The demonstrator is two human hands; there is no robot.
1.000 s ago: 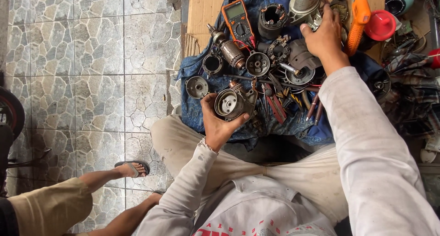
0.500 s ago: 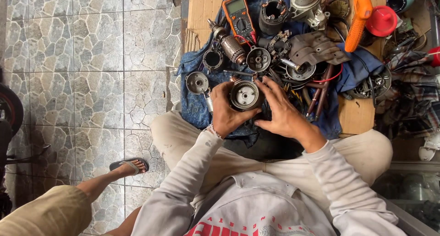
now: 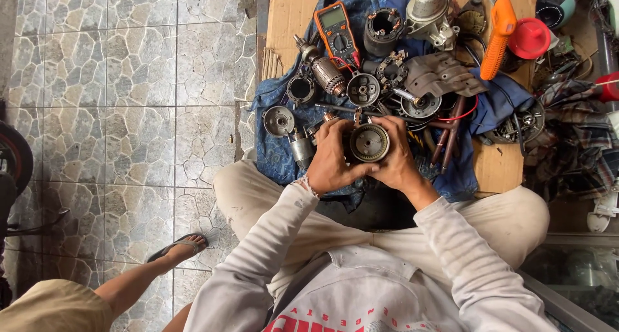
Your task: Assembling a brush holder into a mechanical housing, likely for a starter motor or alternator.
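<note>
We hold the round grey metal motor housing over the blue cloth's near edge, left hand and right hand fingers clamped around it; fitting step, next calls for steady alignment.

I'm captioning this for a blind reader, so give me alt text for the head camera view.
Seen from above, a seated person's left hand and right hand together hold a round metal motor part over a blue cloth strewn with motor parts. An orange multimeter lies among them, and another person's sandalled foot rests on the tiled floor.
</note>
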